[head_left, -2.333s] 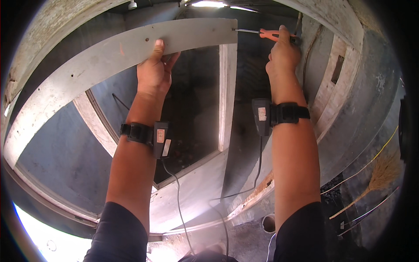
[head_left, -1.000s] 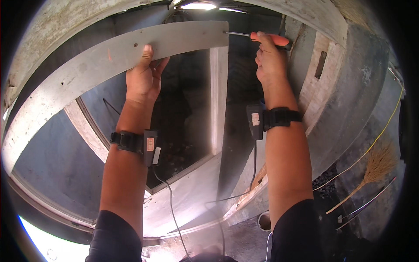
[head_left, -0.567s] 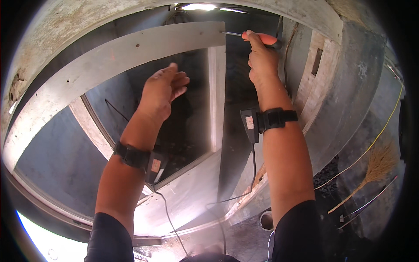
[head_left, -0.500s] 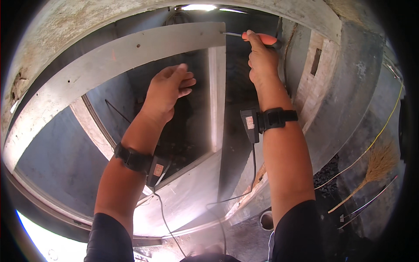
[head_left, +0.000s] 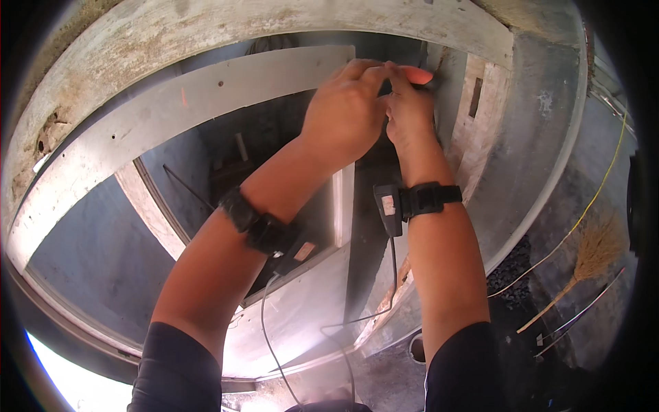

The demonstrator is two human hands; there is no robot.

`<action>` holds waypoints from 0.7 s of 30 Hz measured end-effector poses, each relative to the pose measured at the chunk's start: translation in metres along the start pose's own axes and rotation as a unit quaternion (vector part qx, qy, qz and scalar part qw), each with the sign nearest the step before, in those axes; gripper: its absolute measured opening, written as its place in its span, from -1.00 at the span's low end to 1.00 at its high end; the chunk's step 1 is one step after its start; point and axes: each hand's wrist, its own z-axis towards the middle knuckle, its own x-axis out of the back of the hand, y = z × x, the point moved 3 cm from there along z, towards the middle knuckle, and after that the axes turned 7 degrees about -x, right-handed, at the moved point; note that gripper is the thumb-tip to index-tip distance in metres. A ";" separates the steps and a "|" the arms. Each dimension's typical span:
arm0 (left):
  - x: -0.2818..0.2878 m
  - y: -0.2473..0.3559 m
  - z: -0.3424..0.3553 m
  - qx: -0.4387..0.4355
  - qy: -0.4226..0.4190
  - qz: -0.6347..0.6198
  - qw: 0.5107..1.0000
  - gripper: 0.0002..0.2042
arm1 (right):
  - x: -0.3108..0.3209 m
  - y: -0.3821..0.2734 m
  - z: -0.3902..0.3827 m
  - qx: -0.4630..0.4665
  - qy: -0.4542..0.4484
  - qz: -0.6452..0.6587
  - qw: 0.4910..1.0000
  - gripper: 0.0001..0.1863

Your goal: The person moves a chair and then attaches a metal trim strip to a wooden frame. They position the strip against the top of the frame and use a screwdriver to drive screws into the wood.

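Observation:
My right hand (head_left: pixel 412 113) is closed round an orange-and-black screwdriver (head_left: pixel 416 75), its handle pointing right. My left hand (head_left: pixel 345 110) lies against the right hand, fingers curled over the place of the screwdriver's shaft; it hides the shaft and tip, and whatever its fingers hold cannot be seen. Both hands are at the right end of the upper rail of a pale framed door or window panel (head_left: pixel 261 79). Small holes or screw heads dot that rail.
A pale outer frame (head_left: pixel 240 17) curves above the panel. To the right stands a weathered post (head_left: pixel 475 117) with a slot. Lower right are a straw broom (head_left: pixel 592 257), a yellow cord (head_left: pixel 604 185) and dark rubble (head_left: pixel 511 278). Wrist-strap cables (head_left: pixel 268 329) hang below my forearms.
My left hand has moved up and right to the screwdriver and now covers its shaft. The right hand keeps its grip. The view has shifted slightly.

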 end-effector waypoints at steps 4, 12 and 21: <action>-0.020 -0.001 0.022 -0.033 0.015 -0.008 0.999 -0.67 | -0.001 0.007 -0.003 -0.012 -0.058 0.101 0.993 -0.77; -0.040 0.006 0.043 -0.055 -0.082 -0.063 0.993 -0.66 | 0.014 0.008 0.001 -0.012 -0.184 0.177 0.967 -0.71; -0.051 0.006 0.055 -0.055 -0.163 -0.043 0.984 -0.64 | 0.026 -0.004 -0.023 0.054 -0.102 -0.206 0.972 -0.59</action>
